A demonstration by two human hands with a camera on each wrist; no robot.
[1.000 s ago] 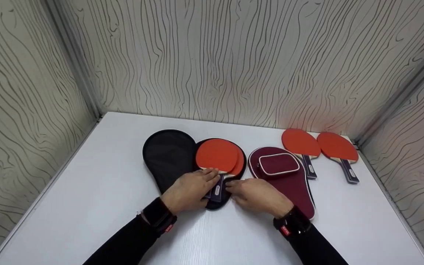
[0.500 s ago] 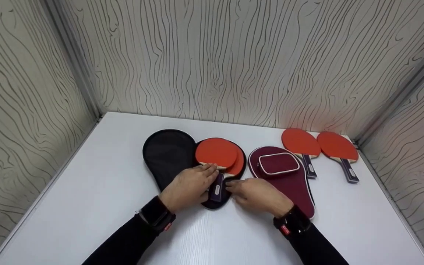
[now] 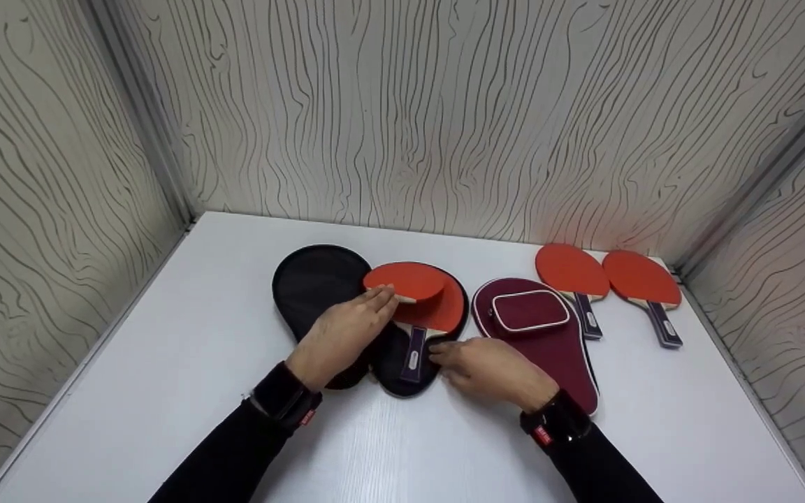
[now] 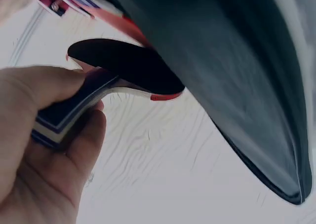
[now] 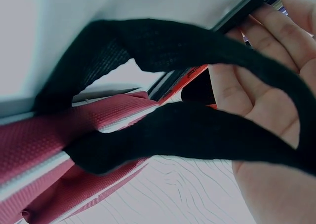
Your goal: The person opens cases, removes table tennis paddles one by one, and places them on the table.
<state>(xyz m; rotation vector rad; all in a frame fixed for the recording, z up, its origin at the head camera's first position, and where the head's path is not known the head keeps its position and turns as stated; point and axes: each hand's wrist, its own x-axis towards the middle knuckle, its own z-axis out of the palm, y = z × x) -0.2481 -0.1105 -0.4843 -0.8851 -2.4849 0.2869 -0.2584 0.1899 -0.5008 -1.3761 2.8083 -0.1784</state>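
My left hand (image 3: 342, 334) grips the handle (image 4: 74, 104) of a red table tennis paddle (image 3: 408, 279). Its blade is tilted up off a second red paddle (image 3: 453, 311); the black underside (image 4: 123, 61) shows in the left wrist view. That lower paddle lies in one half of an opened black paddle case (image 3: 387, 360), whose other half (image 3: 320, 288) spreads out to the left. My right hand (image 3: 490, 370) rests its fingertips at the right edge of the case, beside the lower paddle's handle. In the right wrist view its fingers (image 5: 269, 36) look mostly straight.
A maroon paddle case (image 3: 549, 363) with a white-edged pocket lies partly under my right hand. Two more red paddles, one (image 3: 570, 271) touching that case and another (image 3: 641, 281), lie at the back right. Patterned walls (image 3: 402, 126) enclose the white table (image 3: 235, 244).
My left hand has moved left and up with the upper paddle, tilting it off the lower one and uncovering more of that paddle. The right hand has stayed put.
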